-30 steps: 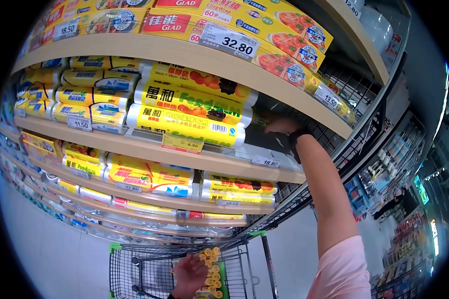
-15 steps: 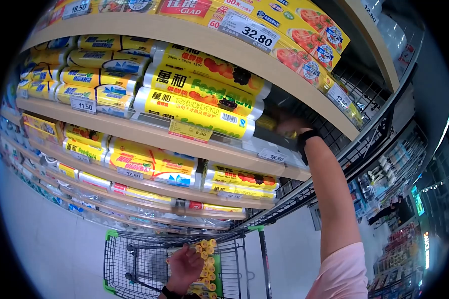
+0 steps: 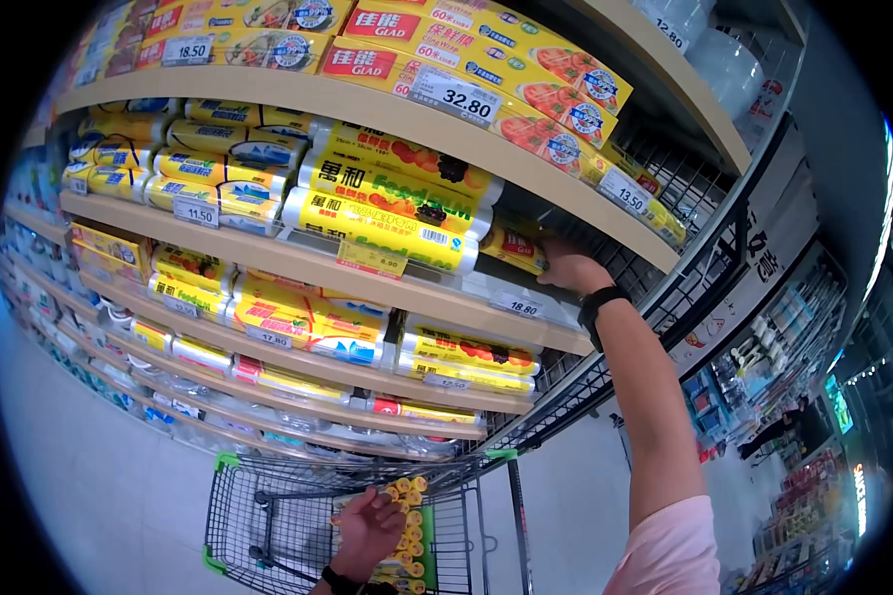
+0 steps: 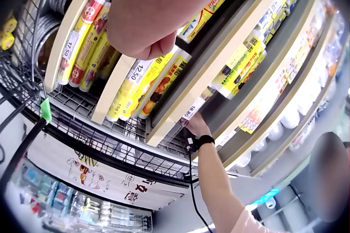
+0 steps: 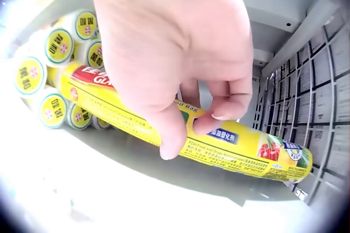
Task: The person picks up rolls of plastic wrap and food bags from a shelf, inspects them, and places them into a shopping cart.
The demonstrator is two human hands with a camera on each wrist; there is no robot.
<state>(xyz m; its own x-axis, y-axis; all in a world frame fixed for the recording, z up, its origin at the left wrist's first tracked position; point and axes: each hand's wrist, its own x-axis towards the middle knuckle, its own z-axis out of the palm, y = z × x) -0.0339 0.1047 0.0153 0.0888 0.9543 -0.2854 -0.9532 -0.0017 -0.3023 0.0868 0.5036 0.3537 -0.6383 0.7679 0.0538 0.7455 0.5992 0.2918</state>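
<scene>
My right hand [image 3: 571,268] reaches onto a shelf at the right end of a stack of yellow food-bag rolls [image 3: 387,233]. It grips a long yellow pack of Glad food bags [image 5: 235,148], thumb on the near side and fingers curled over the top. That pack lies aslant on the shelf, its Glad-logo end close to the stacked rolls' round ends [image 5: 59,45]. Low in the head view, my left hand [image 3: 370,531] hangs over a shopping cart [image 3: 243,496], fingers loosely curled and holding nothing.
Yellow-capped items [image 3: 412,535] sit in the cart. Above the right hand runs a shelf board [image 3: 566,193] carrying Glad cling wrap boxes [image 3: 486,59]. A wire grid [image 5: 322,96] closes off the shelf's back. More shelves of rolls [image 3: 308,317] stand below.
The right hand has moved from deep in the dark shelf gap towards the front, and the Glad pack now shows plainly beside the rolls. The left hand stays over the cart.
</scene>
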